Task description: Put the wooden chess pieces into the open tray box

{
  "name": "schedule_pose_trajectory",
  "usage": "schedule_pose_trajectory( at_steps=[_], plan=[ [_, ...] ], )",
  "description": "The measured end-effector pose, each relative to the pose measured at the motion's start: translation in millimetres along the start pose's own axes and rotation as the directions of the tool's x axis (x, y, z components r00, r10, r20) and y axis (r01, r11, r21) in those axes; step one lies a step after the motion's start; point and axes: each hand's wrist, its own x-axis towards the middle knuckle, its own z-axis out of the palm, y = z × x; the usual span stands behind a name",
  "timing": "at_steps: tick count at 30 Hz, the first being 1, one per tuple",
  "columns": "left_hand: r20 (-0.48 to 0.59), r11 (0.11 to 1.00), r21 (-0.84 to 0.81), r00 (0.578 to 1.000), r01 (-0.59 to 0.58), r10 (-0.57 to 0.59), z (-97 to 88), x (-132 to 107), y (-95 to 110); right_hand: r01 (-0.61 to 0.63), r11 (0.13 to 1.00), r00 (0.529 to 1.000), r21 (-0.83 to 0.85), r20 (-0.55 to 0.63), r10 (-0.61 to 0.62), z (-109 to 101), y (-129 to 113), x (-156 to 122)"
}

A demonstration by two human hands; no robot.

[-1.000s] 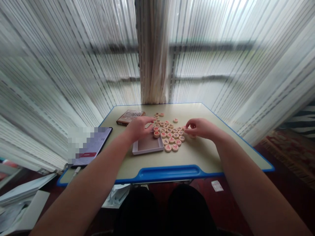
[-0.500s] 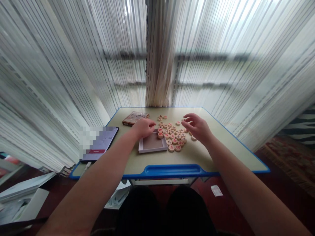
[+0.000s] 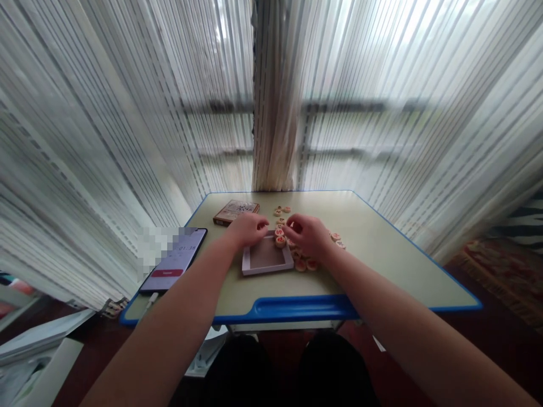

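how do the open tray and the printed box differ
The tray is open with a pale rim; the printed box shows a patterned top face and brown edges. The tray sits nearer the person; the printed box lies farther back, leftward. Both are shallow and rest on the table.

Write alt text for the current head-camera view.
A person's left hand and right hand reach close together near round, character-marked pieces at the far right corner of a shallow, pale tray. A patterned box and a lit phone lie to the left on the blue-edged table.
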Motion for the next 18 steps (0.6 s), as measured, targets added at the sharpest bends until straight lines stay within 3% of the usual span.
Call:
schedule_pose_trajectory(
  at_steps=[3,6,11,18],
  plan=[
    [-0.001,1.0,0.026,1.0,0.003,-0.003,-0.5,0,2,0.08,0.995,0.994,0.055,0.071,-0.084,-8,-4,-6],
    [0.002,0.999,0.049,1.0,-0.022,0.022,-0.2,0,5,0.169,0.985,0.958,-0.017,0.236,-0.161,-13,-15,-13],
    [0.0,0.995,0.09,0.999,-0.039,0.04,-0.1,1,8,0.208,0.972,0.902,-0.11,0.407,-0.147,-7,-25,-16],
    [0.013,0.994,0.111,1.0,-0.021,0.02,0.6,1,7,0.239,0.971,0.876,-0.008,0.434,-0.213,-2,-21,-14]
  ],
)
